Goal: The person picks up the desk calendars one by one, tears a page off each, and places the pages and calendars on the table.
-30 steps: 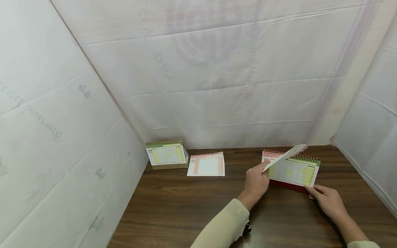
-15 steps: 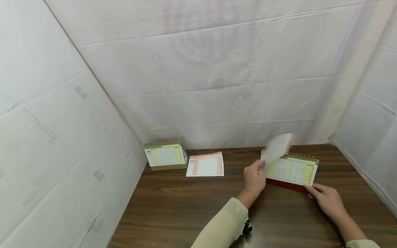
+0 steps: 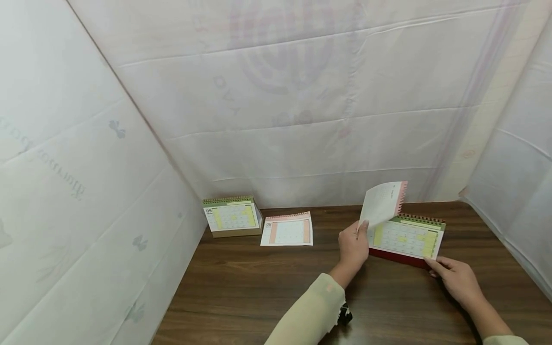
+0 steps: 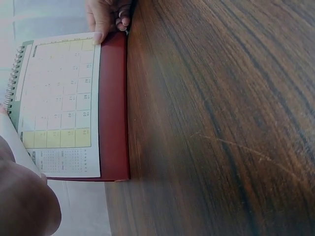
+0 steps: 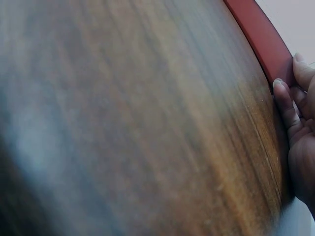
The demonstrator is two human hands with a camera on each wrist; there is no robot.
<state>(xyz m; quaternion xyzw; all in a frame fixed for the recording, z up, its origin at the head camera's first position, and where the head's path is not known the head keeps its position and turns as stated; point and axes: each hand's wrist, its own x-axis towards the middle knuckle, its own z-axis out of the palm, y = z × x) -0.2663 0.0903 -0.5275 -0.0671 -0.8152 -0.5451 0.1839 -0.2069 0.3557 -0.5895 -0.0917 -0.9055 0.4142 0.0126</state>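
Observation:
My left hand [image 3: 353, 244] pinches a loose calendar page [image 3: 381, 203] between thumb and fingers by its lower corner. The page's pink, ragged-holed edge points right, and it overlaps the left part of a spiral desk calendar [image 3: 407, 239] in the head view. That calendar stands tilted on a red base [image 4: 113, 108], showing a green-topped sheet with yellow columns. At its lower right corner my right hand [image 3: 457, 278] grips sheet and base, thumb on the front. In the right wrist view, the fingers [image 5: 283, 96] are at the end of the red base.
A second desk calendar [image 3: 233, 216], marked 09, stands at the back left of the brown wooden table [image 3: 241, 287]. Beside it lies a loose pink-edged page [image 3: 288, 231], marked 08. White sheeting [image 3: 276, 153] walls in the back and both sides.
The page in my left hand has swung from a near edge-on slant over the calendar to a more upright pose, its pink edge moving left. The right hand keeps its grip.

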